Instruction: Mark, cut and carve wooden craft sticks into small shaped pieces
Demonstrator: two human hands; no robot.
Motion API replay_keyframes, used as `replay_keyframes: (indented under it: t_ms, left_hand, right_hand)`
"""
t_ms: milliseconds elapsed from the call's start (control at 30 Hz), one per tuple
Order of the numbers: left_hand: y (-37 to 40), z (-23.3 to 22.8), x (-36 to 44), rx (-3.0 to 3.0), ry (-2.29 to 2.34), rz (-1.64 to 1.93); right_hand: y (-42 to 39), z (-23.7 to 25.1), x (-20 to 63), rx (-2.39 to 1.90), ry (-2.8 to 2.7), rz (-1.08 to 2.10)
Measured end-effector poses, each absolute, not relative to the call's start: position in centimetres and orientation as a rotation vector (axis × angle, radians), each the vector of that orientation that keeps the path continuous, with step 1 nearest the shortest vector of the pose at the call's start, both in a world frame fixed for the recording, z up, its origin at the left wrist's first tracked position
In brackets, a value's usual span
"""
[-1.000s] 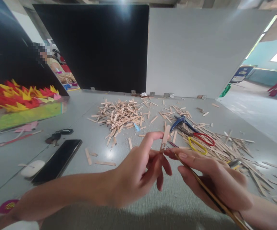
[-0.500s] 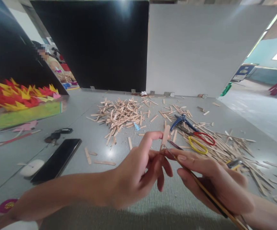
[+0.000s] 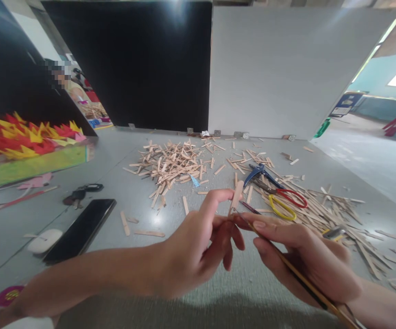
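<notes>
My left hand (image 3: 191,251) pinches a short wooden craft stick (image 3: 236,195) between thumb and fingers, holding it upright above the grey table (image 3: 170,219). My right hand (image 3: 304,262) grips a thin pencil-like tool (image 3: 297,276) whose tip meets the stick's lower end at my left fingertips. Both hands hover near the table's front middle.
A heap of cut wooden sticks (image 3: 170,164) lies behind the hands, with more scattered sticks (image 3: 331,212) at right. Blue pliers (image 3: 258,172) and red-and-yellow scissors (image 3: 285,201) lie among them. A black phone (image 3: 81,228), white mouse (image 3: 45,240) and keys (image 3: 81,194) sit left. Black and white boards stand behind.
Almost nothing differs; both hands keep their hold and shift only slightly at the stick's base.
</notes>
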State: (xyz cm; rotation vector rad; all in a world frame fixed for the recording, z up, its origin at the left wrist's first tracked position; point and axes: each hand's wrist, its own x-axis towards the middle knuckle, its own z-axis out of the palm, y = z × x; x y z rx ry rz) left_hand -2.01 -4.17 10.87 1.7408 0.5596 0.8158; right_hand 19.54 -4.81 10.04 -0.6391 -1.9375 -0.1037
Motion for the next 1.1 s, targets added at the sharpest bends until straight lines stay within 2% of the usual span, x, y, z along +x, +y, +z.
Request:
replay_keyframes:
  t_ms: [800,1100]
  left_hand:
    - [-4.1,11.4,-2.1,1.764,0.624,0.786]
    - [-4.0,11.2,-2.0,1.780,0.660,0.791]
  right_hand:
    - [-5.5,11.8,19.7,-0.726,-2.010,0.021]
    - [-4.5,9.9,19.6,-0.654,-1.923,-0.026]
